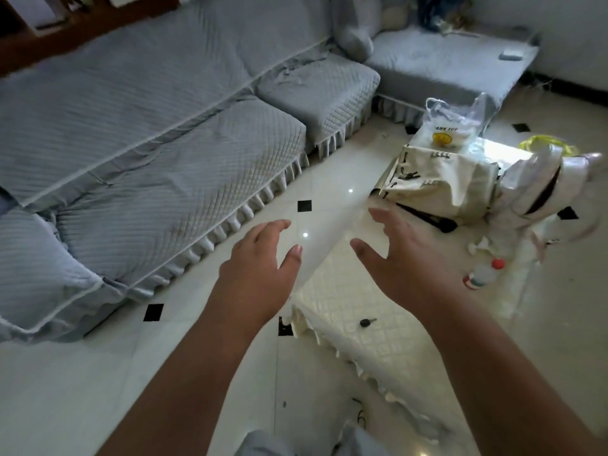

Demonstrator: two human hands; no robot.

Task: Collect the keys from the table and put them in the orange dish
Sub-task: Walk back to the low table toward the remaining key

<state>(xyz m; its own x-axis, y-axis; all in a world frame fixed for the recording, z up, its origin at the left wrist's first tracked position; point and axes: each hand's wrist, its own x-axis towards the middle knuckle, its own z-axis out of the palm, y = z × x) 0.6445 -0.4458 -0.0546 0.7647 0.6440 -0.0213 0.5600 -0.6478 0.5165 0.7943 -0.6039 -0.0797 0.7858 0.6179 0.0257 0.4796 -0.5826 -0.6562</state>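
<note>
Head camera: both sets of fingers are spread and relaxed, gripping nothing. The left hand (260, 271) is out over the floor tiles (184, 327), the right hand (418, 258) above the table's cream quilted cover (342, 291). Back from the right fingertips, under the wrist, one dark key (367, 322) lies near the cover's edge. Beyond the fingertips sits a cream bag (437, 189), and off to their right a red-capped bottle (482, 274).

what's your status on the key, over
Open and empty: left hand, right hand. Lone key on table, untouched. No dish in view; nothing blocking the key.
</note>
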